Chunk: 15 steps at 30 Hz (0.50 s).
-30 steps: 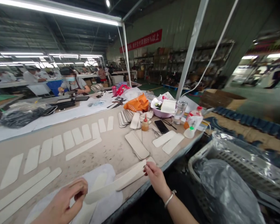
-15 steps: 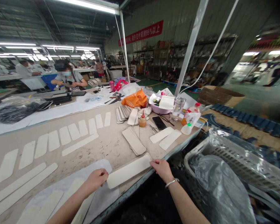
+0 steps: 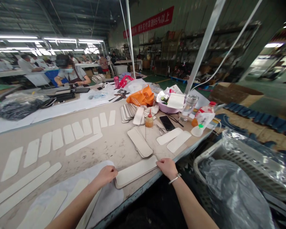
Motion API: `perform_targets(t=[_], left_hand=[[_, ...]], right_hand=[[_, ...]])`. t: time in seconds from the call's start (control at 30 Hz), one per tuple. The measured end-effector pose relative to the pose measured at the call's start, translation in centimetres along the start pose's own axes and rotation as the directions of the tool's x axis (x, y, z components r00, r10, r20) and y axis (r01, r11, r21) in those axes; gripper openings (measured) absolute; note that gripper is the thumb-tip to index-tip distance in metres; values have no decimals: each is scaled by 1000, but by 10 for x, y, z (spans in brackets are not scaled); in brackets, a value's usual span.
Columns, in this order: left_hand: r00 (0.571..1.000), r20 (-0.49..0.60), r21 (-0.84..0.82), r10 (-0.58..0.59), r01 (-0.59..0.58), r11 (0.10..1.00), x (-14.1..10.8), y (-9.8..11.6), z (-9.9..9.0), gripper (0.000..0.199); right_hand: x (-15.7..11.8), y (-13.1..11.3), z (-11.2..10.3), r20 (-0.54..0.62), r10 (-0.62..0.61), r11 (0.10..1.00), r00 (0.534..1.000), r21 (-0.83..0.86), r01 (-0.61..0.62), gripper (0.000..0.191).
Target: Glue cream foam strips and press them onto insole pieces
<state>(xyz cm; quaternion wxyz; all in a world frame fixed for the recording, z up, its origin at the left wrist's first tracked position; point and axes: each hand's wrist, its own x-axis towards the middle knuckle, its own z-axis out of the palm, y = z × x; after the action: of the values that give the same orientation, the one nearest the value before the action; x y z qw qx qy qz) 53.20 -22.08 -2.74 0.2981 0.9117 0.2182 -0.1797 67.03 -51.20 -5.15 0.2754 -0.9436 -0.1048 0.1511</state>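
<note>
My left hand [image 3: 107, 174] pinches the near-left end of a pale, round-cornered strip [image 3: 136, 171], and my right hand [image 3: 167, 167] pinches its far-right end between thumb and curled fingers. Half a second ago I had the strip angled up; now it lies much flatter along the edge of the counter [image 3: 95, 152], and what looks like a second layer shows along its rim. I judge that both ends are under control and the two outlines nearly matched, though I can't tell if the layers are stuck. A small stack of similar strips [image 3: 139, 142] sits just beyond, with an amber squeeze bottle [image 3: 149, 120] and a black phone [image 3: 167, 123] farther back. A white sheet [image 3: 109, 194] lies under my left forearm.
</note>
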Motion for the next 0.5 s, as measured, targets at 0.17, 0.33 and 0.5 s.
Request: perform_targets(t=[0.17, 0.33, 0.5], left_hand=[[1000, -7, 10, -5, 5, 1000, -3, -2, 3, 23], [999, -45, 68, 24, -21, 997, -5, 0, 5, 20], [998, -43, 94, 41, -37, 995, -2, 1, 8, 19]], right_hand=[[-1, 0, 0, 10, -15, 999, 1000, -41, 15, 33], [0, 1, 0, 26, -21, 997, 999, -71, 23, 36], [-2, 0, 2, 8, -16, 995, 1000, -101, 16, 34]])
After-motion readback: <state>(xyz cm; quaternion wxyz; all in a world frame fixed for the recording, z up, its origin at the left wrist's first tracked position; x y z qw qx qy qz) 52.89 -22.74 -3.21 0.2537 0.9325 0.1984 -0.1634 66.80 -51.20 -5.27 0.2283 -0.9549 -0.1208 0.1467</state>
